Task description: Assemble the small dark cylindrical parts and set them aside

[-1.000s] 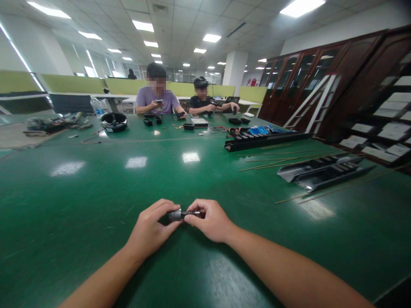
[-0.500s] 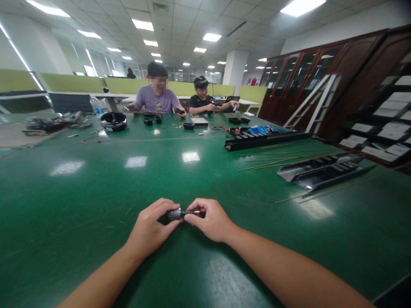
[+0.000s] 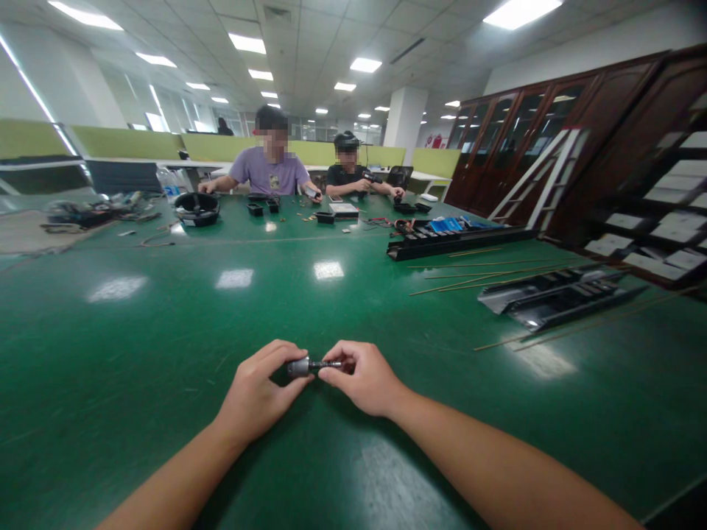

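Note:
Just above the green table, my two hands meet on a small silver metal cylinder with a thinner dark shaft (image 3: 299, 367). The piece lies level, its wide silver end to the left. My left hand (image 3: 264, 384) pinches that wide end between thumb and fingers. On the other side, the fingertips of my right hand (image 3: 361, 377) close around the dark shaft. My right fingers hide the far tip of the shaft, so its exact kind cannot be made out.
Two people (image 3: 270, 165) sit across the green table (image 3: 166, 331), with black trays (image 3: 325, 217) before them. Metal channels (image 3: 574, 305) and thin brass-coloured rods (image 3: 458, 285) lie at right, near a channel with blue parts (image 3: 450, 224). A black headset-like object (image 3: 197, 210) sits at far left.
My hands and the metal piece stay almost in place, the piece shifting very slightly left. Across the table, one person reaches out to the left and the other lowers a hand towards the trays.

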Available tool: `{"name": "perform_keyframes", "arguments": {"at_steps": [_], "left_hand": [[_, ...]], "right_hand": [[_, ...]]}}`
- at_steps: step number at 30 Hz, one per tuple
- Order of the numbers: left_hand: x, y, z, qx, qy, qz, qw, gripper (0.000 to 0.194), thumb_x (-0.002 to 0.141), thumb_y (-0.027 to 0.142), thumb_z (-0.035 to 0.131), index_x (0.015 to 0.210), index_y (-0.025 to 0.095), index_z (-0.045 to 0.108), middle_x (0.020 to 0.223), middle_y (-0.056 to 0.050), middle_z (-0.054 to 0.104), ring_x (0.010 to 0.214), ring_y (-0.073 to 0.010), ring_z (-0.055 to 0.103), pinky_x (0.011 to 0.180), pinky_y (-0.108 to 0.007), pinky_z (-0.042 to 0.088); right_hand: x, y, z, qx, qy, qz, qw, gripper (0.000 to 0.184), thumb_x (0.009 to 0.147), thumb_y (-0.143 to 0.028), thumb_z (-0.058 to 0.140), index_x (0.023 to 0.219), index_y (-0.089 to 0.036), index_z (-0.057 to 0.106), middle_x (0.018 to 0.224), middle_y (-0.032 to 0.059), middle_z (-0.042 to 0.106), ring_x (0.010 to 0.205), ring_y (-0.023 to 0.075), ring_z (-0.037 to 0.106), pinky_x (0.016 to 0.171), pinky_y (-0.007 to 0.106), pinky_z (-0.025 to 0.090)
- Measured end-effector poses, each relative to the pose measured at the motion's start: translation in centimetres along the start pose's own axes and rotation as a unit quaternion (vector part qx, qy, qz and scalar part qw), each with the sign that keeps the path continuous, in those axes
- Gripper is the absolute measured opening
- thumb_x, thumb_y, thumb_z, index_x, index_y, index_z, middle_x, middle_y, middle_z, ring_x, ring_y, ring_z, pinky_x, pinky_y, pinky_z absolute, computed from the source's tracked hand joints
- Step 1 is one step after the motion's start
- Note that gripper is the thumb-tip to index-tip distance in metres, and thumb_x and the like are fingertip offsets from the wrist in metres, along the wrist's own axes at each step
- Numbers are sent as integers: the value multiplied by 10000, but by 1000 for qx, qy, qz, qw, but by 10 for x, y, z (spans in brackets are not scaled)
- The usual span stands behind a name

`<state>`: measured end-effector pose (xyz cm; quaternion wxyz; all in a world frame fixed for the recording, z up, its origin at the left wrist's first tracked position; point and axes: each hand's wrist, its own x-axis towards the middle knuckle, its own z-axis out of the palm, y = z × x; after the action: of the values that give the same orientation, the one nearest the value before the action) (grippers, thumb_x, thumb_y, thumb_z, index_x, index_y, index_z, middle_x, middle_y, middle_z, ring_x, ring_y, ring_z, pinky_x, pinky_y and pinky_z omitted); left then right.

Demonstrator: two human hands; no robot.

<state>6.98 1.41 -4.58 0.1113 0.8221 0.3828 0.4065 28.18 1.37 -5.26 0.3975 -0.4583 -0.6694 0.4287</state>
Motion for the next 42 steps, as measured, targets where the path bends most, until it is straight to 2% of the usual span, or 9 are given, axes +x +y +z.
{"name": "perform_keyframes", "arguments": {"at_steps": [42], "left_hand": [[3, -7, -5, 13, 17, -20, 1000, 225, 802, 245, 732, 1011, 204, 658, 967, -50, 671, 894, -192, 649, 806, -309, 529]], "right_hand": [[1, -1, -2, -15, 29, 9, 999, 134, 775, -268, 699, 848, -155, 699, 691, 9, 654, 616, 127, 572, 565, 224, 436]]}}
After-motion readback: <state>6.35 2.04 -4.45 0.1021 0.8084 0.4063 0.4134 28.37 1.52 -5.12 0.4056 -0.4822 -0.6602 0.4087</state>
